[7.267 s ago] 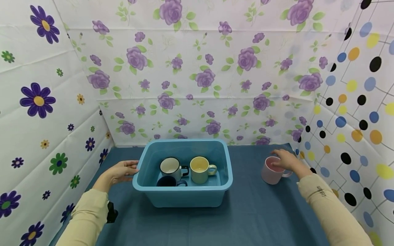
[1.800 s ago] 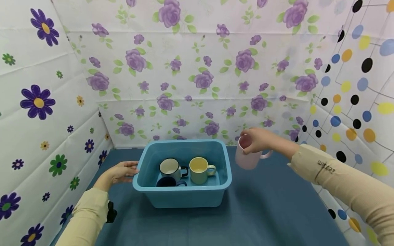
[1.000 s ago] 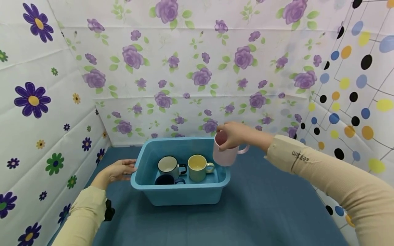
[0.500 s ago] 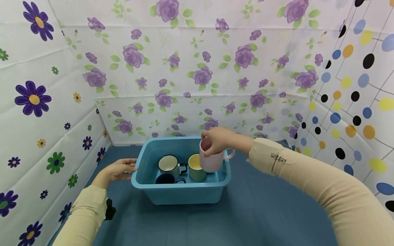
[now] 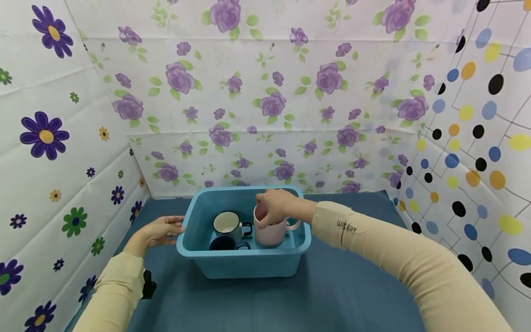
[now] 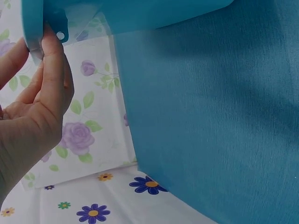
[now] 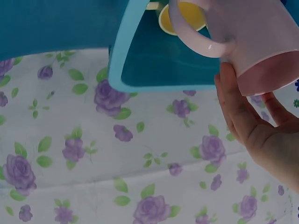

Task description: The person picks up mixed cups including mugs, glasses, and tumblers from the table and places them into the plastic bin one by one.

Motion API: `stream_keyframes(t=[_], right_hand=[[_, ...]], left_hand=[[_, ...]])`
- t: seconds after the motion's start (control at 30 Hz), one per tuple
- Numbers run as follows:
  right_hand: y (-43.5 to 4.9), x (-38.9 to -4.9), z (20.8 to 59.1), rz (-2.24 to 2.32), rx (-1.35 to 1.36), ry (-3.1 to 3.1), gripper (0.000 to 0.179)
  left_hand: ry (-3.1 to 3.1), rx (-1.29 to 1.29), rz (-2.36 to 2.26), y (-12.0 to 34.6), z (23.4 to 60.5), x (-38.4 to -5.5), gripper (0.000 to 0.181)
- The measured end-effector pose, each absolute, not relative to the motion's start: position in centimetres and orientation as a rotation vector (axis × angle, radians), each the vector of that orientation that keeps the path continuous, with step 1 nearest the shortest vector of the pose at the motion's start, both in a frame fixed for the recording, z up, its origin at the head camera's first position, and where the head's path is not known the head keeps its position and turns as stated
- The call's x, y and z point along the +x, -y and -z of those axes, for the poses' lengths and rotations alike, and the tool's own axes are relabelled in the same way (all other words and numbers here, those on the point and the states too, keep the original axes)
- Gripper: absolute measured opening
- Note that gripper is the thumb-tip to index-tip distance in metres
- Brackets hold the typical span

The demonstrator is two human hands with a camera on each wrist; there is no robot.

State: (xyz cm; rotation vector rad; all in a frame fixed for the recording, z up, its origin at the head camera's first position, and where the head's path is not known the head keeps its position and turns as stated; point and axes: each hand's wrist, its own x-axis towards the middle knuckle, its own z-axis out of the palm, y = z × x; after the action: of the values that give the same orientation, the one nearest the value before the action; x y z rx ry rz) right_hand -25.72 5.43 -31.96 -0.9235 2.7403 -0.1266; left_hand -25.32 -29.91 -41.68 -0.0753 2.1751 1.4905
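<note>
My right hand (image 5: 277, 206) grips a pink mug (image 5: 270, 235) by its rim, thumb inside and fingers outside, with the handle to the right. The mug is inside the outline of a blue plastic tub (image 5: 244, 267), on its right side. It covers the yellow mug (image 7: 188, 15) in the head view; the right wrist view shows part of that one below it. Left of it sit a white mug with dark rim (image 5: 227, 223) and a dark navy mug (image 5: 224, 243). My left hand (image 5: 159, 230) pinches the tub's left rim (image 6: 33, 28) between thumb and fingers.
The tub stands on a blue cloth-covered table (image 5: 344, 286). Floral sheeting (image 5: 232, 83) hangs behind, with patterned sheets on the left and right sides. A small black object (image 5: 148, 285) sits at my left wrist.
My right hand took the pink mug from the right side of the table, carried it left over the tub rim and lowered it among the mugs. My left hand stayed at the rim.
</note>
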Motion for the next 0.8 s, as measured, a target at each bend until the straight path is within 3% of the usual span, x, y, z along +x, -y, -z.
stream_keyframes(t=[0.47,0.8], right_hand=[[-5.0,-25.9,36.7,0.278,-0.744,-2.791,0.067],[-5.1,-25.8,40.5,0.413,-0.616,-2.859,0.062]], left_hand=[[-2.175,-0.092,-1.479,29.8,41.4,-25.3,0.065],[-2.164,-0.095,-1.485,30.0,41.7,-25.5,0.065]])
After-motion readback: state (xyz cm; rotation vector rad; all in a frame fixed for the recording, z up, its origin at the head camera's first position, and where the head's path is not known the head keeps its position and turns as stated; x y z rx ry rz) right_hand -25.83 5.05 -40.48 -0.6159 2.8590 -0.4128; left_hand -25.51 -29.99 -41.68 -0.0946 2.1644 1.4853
